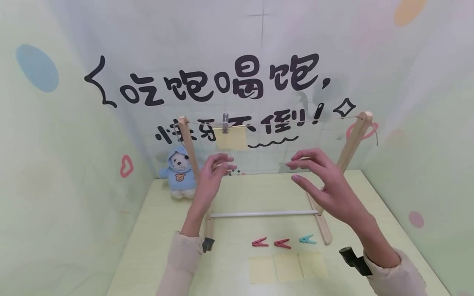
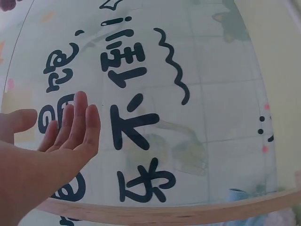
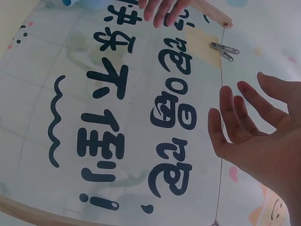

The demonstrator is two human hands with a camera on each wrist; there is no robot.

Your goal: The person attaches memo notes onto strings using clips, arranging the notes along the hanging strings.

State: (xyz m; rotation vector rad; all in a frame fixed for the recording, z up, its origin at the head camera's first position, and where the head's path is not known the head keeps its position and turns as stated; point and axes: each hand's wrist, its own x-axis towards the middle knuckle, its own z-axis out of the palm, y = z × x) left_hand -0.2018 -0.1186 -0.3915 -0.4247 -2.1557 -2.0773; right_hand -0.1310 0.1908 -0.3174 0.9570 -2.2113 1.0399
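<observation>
A thin string runs between two wooden posts, and a grey clothespin holds a yellow paper note on it near the left end. Below that note is my left hand, its fingers loosely bent around nothing. My right hand hovers in front of the right post, fingers relaxed and apart from the thumb. On the table lie two red clothespins and a teal clothespin, in a row. Nearer to me, three yellow notes lie side by side.
The rack's white crossbar spans low between its wooden feet. A plush toy in a blue hood sits behind the left post. Printed fabric walls enclose the table at the back and both sides.
</observation>
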